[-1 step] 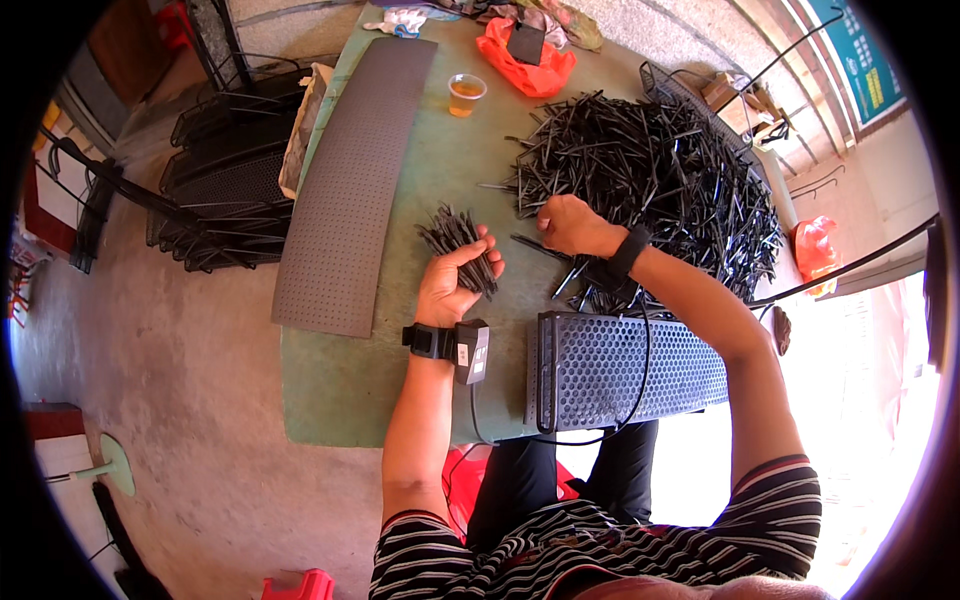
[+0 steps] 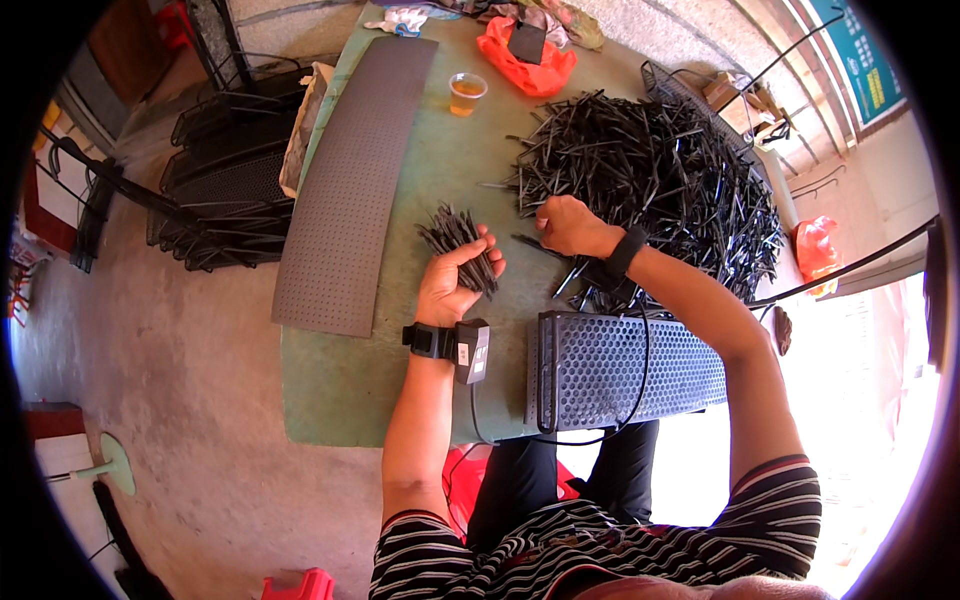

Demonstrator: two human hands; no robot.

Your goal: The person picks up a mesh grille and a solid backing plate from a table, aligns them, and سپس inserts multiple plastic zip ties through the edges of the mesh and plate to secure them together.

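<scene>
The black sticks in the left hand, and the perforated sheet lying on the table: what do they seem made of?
Sticks: likely plastic or coated metal, thin, matte black. Perforated sheet: probably dull grey metal, judging by its even punched holes.

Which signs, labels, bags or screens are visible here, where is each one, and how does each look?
Wall sign: top right, on the wall, rectangular, green-blue with yellow marks.
White label: on the small black box at the left wrist.
Orange plastic bag: far table end, crumpled.
Second orange bag: right of the table.
No screen shows.
</scene>
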